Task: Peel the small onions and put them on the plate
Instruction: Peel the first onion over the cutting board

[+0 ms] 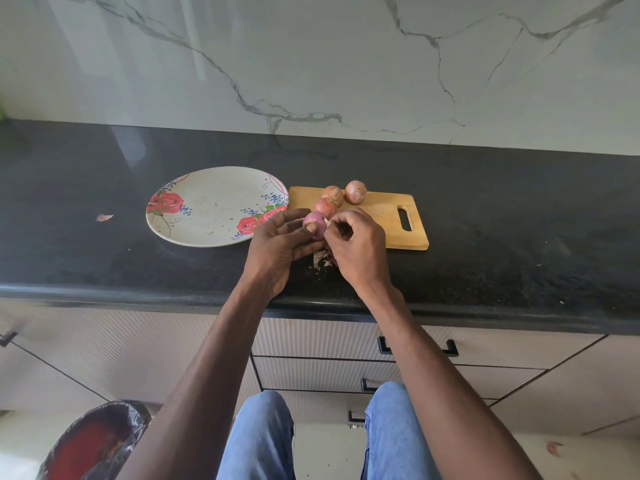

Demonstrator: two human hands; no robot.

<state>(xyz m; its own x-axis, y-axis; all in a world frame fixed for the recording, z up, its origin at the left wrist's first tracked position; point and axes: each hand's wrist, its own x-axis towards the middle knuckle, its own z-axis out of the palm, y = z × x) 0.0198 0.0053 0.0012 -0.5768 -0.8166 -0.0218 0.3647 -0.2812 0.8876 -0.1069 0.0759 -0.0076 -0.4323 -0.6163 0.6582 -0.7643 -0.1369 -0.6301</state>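
Nearest the camera: blue-jeaned knees (259,441), and a bin lined with a black bag (93,441) off to the left of them. Above those, ribbed cabinet drawers (311,341) with black handles, then the black granite counter (104,271).

Landmark = wooden cutting board (384,213), lying flat on the counter, handle slot at its right end.

- Left hand (277,251): fingers curled round a partly peeled purple onion (316,226), thumb pressed on its front. The onion sits at the fingertips, above the counter, just off the board's near-left corner.
- Right hand (356,244): fingers curled, tips pinching at the right side of that same onion, where a pale bit of skin shows. Can't tell how much skin is in the pinch.
- Three unpeeled onions on the board's left half: one (356,192) at the far edge, one (333,195) beside it, one (325,207) just behind the held onion.
- Loose peel scraps (320,259) on the counter below the hands, in front of the board's near-left corner.
- Floral plate (207,206) left of the board, rim just beside the board's left edge; no onions on it.
- One stray peel (104,217) on the counter well left of the plate.
- Marble-pattern backsplash (311,64) behind the board.
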